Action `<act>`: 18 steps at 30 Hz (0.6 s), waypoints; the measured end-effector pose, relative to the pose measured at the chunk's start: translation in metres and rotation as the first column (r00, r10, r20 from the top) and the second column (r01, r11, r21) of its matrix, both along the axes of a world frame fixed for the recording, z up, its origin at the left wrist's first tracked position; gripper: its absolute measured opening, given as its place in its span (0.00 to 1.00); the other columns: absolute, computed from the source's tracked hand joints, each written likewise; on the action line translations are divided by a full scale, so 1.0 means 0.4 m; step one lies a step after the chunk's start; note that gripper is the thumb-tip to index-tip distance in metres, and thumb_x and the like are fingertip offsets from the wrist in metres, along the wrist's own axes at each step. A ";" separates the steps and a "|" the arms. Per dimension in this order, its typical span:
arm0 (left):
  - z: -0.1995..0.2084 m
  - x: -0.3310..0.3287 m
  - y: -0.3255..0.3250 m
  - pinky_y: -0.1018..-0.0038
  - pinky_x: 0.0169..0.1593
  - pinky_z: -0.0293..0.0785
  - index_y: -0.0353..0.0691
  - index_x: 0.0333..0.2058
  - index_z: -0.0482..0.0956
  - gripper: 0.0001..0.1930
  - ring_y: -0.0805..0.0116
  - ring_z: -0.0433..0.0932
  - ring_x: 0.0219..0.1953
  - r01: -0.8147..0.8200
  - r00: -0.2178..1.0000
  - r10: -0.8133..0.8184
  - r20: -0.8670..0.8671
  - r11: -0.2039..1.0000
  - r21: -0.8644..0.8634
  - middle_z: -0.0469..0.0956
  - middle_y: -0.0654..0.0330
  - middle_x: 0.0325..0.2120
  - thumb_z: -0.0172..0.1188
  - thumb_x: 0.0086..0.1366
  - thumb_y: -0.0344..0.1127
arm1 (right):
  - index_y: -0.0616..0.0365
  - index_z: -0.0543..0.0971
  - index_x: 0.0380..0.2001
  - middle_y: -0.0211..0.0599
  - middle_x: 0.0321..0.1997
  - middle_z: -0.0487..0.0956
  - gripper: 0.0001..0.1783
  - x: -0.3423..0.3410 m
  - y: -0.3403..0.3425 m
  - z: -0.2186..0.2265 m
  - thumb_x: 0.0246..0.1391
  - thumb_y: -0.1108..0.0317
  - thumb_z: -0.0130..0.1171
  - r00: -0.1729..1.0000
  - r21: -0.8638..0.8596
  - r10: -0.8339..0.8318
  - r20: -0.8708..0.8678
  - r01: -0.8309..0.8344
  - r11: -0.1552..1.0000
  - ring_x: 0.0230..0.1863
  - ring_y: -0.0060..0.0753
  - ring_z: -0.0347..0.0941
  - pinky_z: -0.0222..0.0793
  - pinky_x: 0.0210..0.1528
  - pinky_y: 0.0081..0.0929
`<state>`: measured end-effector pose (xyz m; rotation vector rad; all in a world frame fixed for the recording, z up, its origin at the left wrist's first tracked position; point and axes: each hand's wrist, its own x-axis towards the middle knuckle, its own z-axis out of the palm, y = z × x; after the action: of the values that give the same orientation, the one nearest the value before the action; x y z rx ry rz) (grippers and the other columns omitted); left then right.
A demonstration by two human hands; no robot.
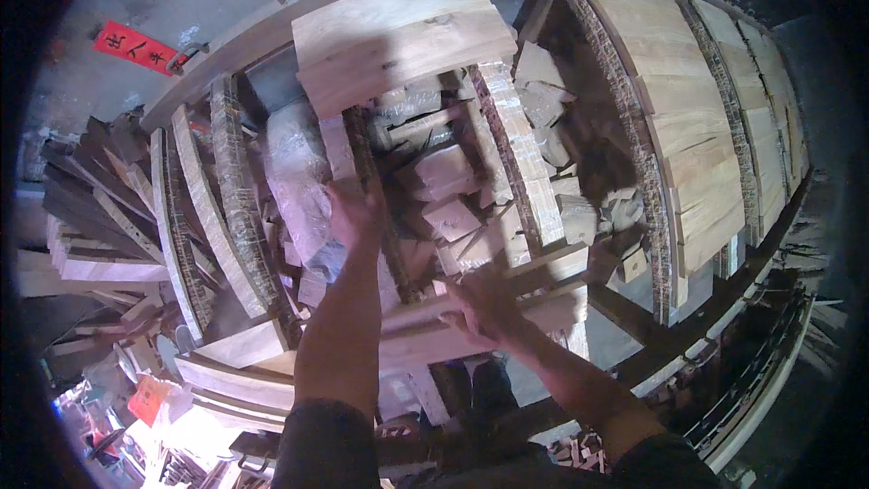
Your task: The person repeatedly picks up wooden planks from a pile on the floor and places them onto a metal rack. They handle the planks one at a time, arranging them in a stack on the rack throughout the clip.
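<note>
Beneath my left grip (356, 210): a narrow, rough-edged wooden rail (338, 149). Beneath my right grip (480, 308): long, pale wooden boards (554, 266). I cannot tell either grip's closure.

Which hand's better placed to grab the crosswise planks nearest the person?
Right, probably. The right hand is over those crosswise planks, though contact is hard to tell. The left hand is farther forward, by the left lengthwise rail.
</note>
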<state>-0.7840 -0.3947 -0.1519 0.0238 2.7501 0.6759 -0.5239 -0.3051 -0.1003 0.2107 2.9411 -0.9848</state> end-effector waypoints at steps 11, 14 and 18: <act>-0.081 -0.008 -0.017 0.53 0.51 0.75 0.38 0.54 0.65 0.40 0.40 0.79 0.50 -0.042 0.999 0.042 0.004 0.997 0.066 0.79 0.40 0.47 0.63 0.55 0.64 | 0.58 0.68 0.63 0.51 0.65 0.66 0.44 0.270 -0.115 0.024 0.44 0.49 0.70 0.982 0.349 0.163 0.101 -0.188 0.918 0.64 0.60 0.61 0.55 0.66 0.62; -0.037 0.005 0.003 0.53 0.52 0.75 0.39 0.55 0.65 0.39 0.42 0.78 0.51 -0.070 0.998 0.069 0.011 0.997 0.034 0.78 0.42 0.49 0.64 0.56 0.63 | 0.55 0.66 0.66 0.48 0.65 0.66 0.47 0.217 -0.105 0.029 0.43 0.49 0.70 0.968 0.329 0.215 0.132 -0.248 0.911 0.64 0.58 0.61 0.52 0.67 0.64; -0.146 -0.039 -0.071 0.51 0.53 0.75 0.43 0.56 0.67 0.33 0.45 0.79 0.51 -0.022 0.991 0.044 -0.126 0.986 0.167 0.78 0.46 0.50 0.66 0.55 0.51 | 0.53 0.63 0.69 0.47 0.66 0.65 0.52 0.209 -0.130 0.034 0.41 0.47 0.72 0.927 0.202 0.232 0.293 -0.297 0.933 0.65 0.58 0.59 0.47 0.68 0.69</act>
<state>-0.7995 -0.4233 -0.2104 0.0610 2.8144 0.9413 -0.4401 -0.3572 -0.0867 -0.0517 2.7375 -0.5140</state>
